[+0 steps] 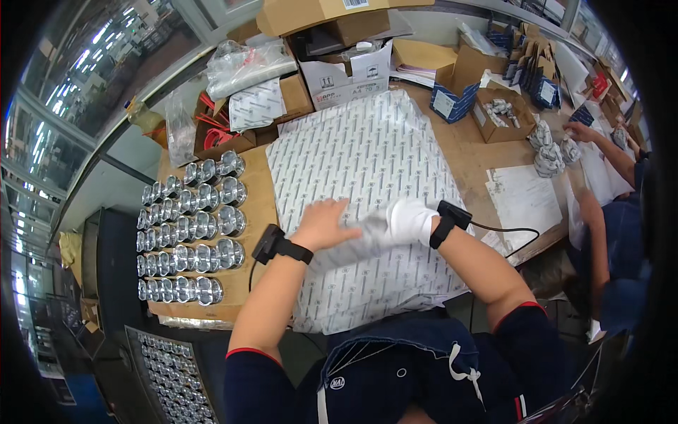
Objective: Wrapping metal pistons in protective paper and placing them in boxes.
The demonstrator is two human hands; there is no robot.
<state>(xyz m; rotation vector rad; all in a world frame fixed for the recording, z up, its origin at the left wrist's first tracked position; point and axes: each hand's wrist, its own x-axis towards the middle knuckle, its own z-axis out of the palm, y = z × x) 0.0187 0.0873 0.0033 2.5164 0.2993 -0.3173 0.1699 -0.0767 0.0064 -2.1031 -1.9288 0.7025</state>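
Observation:
A tall stack of white wrapping paper [357, 152] with a repeated printed pattern lies in front of me. Over its near half is my bare left hand [325, 225], its fingers stretched and the thumb apart. My right hand [409, 220], in a white glove, is opposite it, its fingers smeared by motion. A greyish, blurred shape [376, 226] shows at the glove's fingertips, and a fold of paper [346, 254] runs below both hands; whether something is wrapped inside is hidden. Rows of shiny metal pistons [229, 220] stand left of the stack.
More pistons fill a tray [173, 374] lower left. Behind the stack are a white carton [353, 81] and a box with red pieces [219, 134]. Right are a blue box [452, 102], an open carton [501, 113] and paper-wrapped bundles [549, 159]. A co-worker's hands [583, 133] work at far right.

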